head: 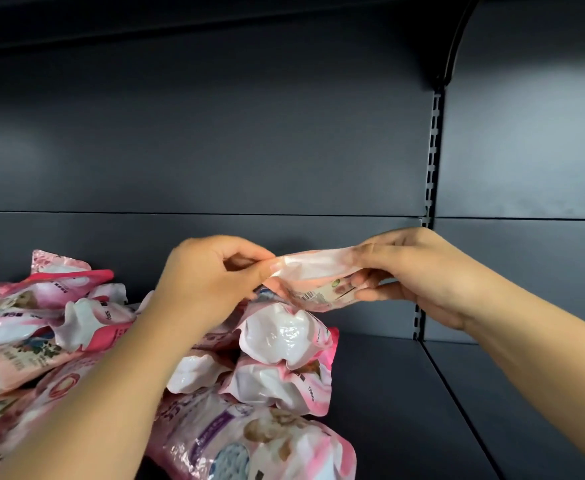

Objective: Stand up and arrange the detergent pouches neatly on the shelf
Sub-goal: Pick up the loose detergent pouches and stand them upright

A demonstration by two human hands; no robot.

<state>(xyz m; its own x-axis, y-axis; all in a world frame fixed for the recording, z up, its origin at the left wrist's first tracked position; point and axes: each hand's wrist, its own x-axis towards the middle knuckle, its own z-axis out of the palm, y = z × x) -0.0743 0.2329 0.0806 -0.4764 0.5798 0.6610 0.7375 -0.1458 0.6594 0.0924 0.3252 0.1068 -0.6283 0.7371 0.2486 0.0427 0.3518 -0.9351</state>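
Note:
A pink and white detergent pouch [315,271] is held up above the shelf between both hands. My left hand [211,278] pinches its left end with thumb and fingers. My right hand [412,271] grips its right end, thumb below and fingers on top. Below it lies a jumbled pile of several pink and white pouches [284,344] spread over the left half of the dark shelf board [405,403]. More pouches [52,306] are heaped at the far left, partly hidden by my left forearm.
The dark grey back panel [249,150] closes the bay behind the pouches. A slotted upright post [431,188] divides it from the neighbouring bay [526,393] on the right. A shelf overhead runs along the top of the view.

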